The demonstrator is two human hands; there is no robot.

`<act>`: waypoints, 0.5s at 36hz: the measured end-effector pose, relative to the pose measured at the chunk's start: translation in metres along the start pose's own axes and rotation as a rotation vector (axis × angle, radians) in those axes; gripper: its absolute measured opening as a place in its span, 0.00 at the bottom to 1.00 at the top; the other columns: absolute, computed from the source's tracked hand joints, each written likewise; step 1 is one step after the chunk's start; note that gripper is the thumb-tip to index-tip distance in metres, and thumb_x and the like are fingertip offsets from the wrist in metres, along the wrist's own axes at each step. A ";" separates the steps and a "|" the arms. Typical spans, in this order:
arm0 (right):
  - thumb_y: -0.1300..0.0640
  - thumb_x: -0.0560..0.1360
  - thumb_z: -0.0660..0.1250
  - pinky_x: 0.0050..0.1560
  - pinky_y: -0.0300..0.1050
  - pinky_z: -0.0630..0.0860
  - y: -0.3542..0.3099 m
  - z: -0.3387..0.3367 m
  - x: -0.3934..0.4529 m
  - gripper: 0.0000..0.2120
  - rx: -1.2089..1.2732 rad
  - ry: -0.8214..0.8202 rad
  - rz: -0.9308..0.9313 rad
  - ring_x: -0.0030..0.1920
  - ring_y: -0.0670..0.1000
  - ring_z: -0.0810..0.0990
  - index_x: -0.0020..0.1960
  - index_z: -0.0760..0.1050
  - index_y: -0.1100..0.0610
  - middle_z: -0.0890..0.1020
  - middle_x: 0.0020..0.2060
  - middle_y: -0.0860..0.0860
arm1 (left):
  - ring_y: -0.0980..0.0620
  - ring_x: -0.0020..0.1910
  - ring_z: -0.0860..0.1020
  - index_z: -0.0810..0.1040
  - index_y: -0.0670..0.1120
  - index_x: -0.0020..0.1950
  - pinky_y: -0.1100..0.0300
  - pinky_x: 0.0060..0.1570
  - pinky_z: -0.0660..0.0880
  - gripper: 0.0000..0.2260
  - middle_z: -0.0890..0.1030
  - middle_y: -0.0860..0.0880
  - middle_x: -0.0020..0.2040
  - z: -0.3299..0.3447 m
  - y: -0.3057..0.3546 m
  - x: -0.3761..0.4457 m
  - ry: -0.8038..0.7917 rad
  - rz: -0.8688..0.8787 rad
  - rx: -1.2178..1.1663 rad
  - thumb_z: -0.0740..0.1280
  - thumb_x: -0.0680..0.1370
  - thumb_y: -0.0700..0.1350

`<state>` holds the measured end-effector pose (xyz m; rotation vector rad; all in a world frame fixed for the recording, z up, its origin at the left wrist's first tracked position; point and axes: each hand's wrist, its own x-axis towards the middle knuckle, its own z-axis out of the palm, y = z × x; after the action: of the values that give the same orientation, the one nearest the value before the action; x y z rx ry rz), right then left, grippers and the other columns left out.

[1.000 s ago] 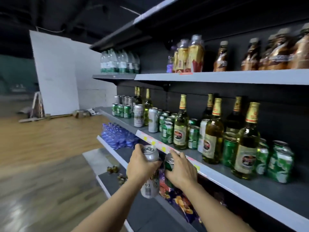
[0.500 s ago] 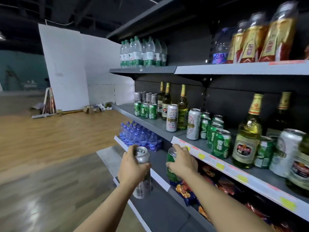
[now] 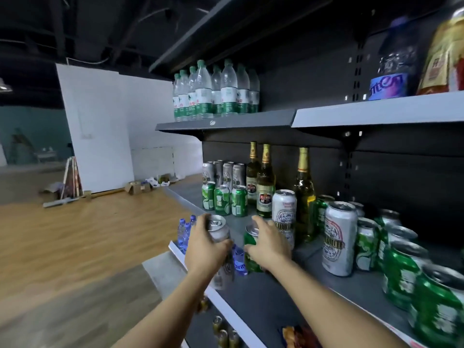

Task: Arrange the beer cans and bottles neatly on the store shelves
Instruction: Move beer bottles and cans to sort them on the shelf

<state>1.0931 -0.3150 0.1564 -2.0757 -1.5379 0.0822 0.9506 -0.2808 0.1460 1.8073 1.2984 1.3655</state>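
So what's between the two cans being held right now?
Head view: in the gap between the silver can and green can shows a small blue-labelled water bottle on the shelf below.

- both hands are out in front of the middle shelf [image 3: 271, 292], each wrapped around a can
- left hand [image 3: 204, 249] grips a tall silver can [image 3: 221, 237], just off the shelf's front edge
- right hand [image 3: 267, 249] grips a green can [image 3: 251, 249] over the shelf, just in front of a tall white can [image 3: 284, 214]
- further back on that shelf: three green cans [image 3: 223, 200], silver ones behind them, then gold-necked beer bottles [image 3: 264, 182]
- another white can [image 3: 339, 237] plus blurry green cans toward the shelf's near end
- water bottles [image 3: 216, 91] on the shelf above
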 end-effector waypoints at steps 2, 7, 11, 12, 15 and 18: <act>0.50 0.73 0.70 0.55 0.49 0.73 -0.006 0.002 0.023 0.33 0.003 0.017 -0.004 0.62 0.59 0.75 0.73 0.59 0.47 0.68 0.68 0.53 | 0.49 0.54 0.76 0.70 0.53 0.63 0.54 0.51 0.75 0.28 0.76 0.51 0.57 0.009 -0.001 0.028 0.020 0.013 0.003 0.75 0.66 0.44; 0.53 0.72 0.70 0.51 0.49 0.76 -0.014 0.012 0.069 0.33 -0.006 0.035 0.000 0.59 0.59 0.76 0.73 0.60 0.47 0.66 0.69 0.51 | 0.48 0.57 0.76 0.69 0.51 0.65 0.56 0.52 0.73 0.29 0.76 0.50 0.59 0.030 -0.007 0.092 0.023 0.042 -0.034 0.76 0.67 0.45; 0.55 0.72 0.70 0.52 0.51 0.77 -0.014 0.021 0.104 0.34 -0.038 0.072 0.054 0.58 0.59 0.77 0.73 0.59 0.47 0.63 0.69 0.51 | 0.48 0.57 0.76 0.67 0.52 0.68 0.54 0.52 0.74 0.31 0.74 0.51 0.63 0.049 -0.010 0.140 0.004 0.082 -0.038 0.76 0.68 0.46; 0.54 0.72 0.70 0.53 0.51 0.76 -0.014 0.023 0.112 0.34 -0.040 0.086 0.072 0.59 0.59 0.77 0.73 0.59 0.47 0.62 0.69 0.51 | 0.47 0.58 0.76 0.67 0.52 0.68 0.52 0.53 0.74 0.31 0.74 0.51 0.64 0.054 -0.013 0.151 -0.006 0.092 -0.037 0.76 0.68 0.46; 0.52 0.73 0.71 0.51 0.49 0.75 -0.014 0.033 0.135 0.34 -0.043 0.126 0.113 0.60 0.58 0.76 0.74 0.58 0.47 0.62 0.70 0.51 | 0.47 0.56 0.76 0.66 0.53 0.69 0.53 0.52 0.74 0.32 0.74 0.51 0.63 0.070 -0.021 0.183 -0.061 0.094 -0.031 0.76 0.68 0.47; 0.53 0.73 0.72 0.52 0.48 0.75 -0.014 0.043 0.156 0.34 -0.040 0.146 0.154 0.61 0.57 0.76 0.73 0.59 0.48 0.63 0.69 0.51 | 0.45 0.52 0.78 0.65 0.54 0.68 0.52 0.50 0.76 0.34 0.75 0.50 0.62 0.086 -0.031 0.211 -0.127 0.096 -0.027 0.77 0.67 0.49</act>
<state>1.1190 -0.1552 0.1680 -2.1783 -1.3026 -0.0425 1.0244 -0.0654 0.1788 1.9261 1.1357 1.2884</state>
